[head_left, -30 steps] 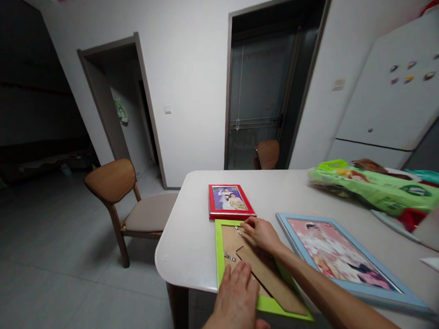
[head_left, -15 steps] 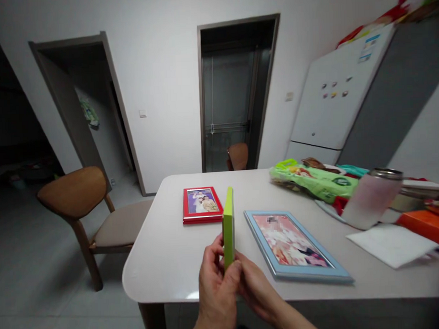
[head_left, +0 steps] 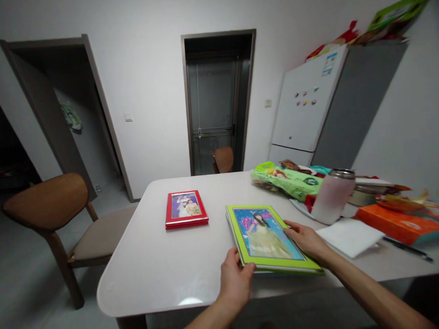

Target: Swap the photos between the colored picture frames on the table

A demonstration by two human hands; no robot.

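Note:
A lime-green photo frame (head_left: 241, 235) lies face up near the table's front edge, its picture showing a figure in a pale yellow dress. My left hand (head_left: 237, 278) grips its near left corner, thumb on the front edge. On the opposite side, my right hand (head_left: 305, 238) holds the right edge, fingertips resting on the border. The light blue frame is almost wholly hidden beneath the green one. Farther left lies a red photo frame (head_left: 204, 218) with a group picture, apart from both hands.
Right of my right hand are a folded white paper (head_left: 350, 237), a black pen (head_left: 407, 248), a pink-and-white tumbler (head_left: 334, 196), an orange box (head_left: 394, 221) and a green package (head_left: 290, 180). A wooden chair (head_left: 48, 201) stands at the table's left side.
The green frame, upright between both hands before, is now laid flat over the blue frame. My hands have spread apart to its two sides. The head view has shifted right.

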